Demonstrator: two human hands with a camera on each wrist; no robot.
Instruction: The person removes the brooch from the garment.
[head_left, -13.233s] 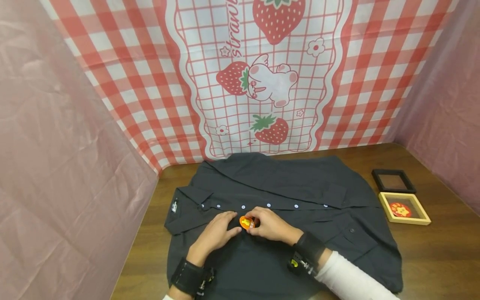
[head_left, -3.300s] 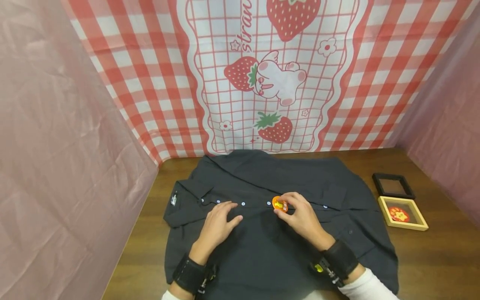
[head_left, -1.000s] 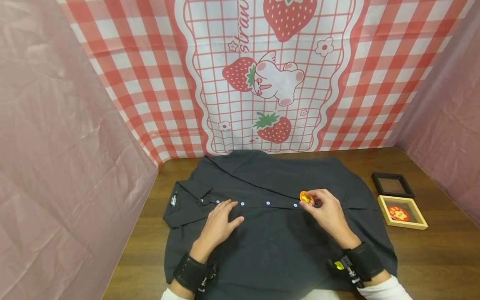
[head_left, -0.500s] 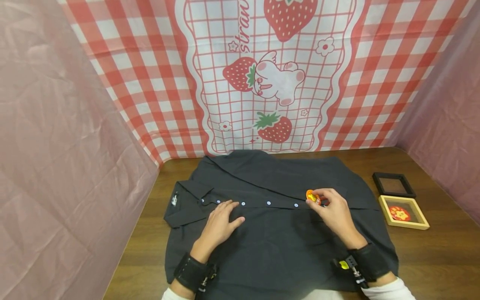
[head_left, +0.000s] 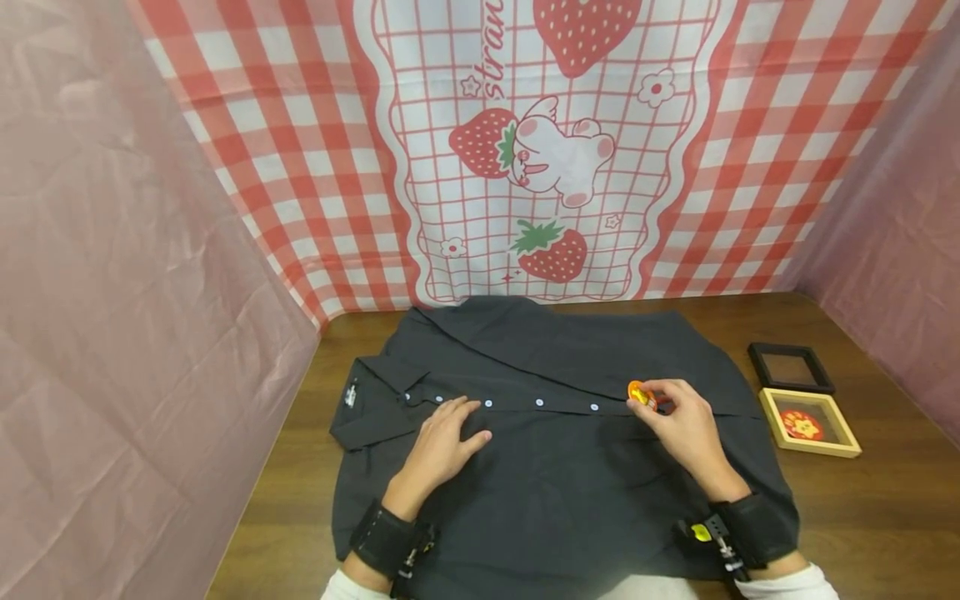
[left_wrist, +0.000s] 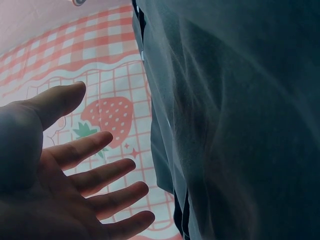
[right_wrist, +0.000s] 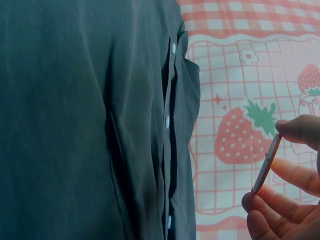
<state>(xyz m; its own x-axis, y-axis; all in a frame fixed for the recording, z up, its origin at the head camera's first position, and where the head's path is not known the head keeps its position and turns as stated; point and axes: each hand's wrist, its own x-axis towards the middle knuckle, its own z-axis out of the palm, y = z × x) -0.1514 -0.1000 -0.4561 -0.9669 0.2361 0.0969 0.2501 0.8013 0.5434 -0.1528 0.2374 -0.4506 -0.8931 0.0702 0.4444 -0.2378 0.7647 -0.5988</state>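
A dark grey button-up shirt [head_left: 555, 483] lies spread on the table, collar to the left and pale buttons in a row across it. My right hand [head_left: 686, 425] pinches a round orange badge [head_left: 638, 395] between thumb and fingers, above the right part of the button row. Edge-on in the right wrist view, the badge [right_wrist: 267, 164] looks thin and flat. My left hand [head_left: 442, 446] holds nothing; it is over the shirt's left part, just below the buttons. Its fingers [left_wrist: 112, 200] are spread apart in the left wrist view.
To the right of the shirt, a black frame [head_left: 757, 358] lies behind a pale yellow frame [head_left: 817, 451] with a red, star-marked round piece [head_left: 802, 425] inside. A red checked strawberry cloth [head_left: 300, 167] hangs behind the wooden table [head_left: 870, 517]. Pink cloth [head_left: 150, 333] hangs at both sides.
My right hand has carried the badge rightward along the button row, away from my left hand; both hands were beside it at the earliest frame. The left hand has barely moved.
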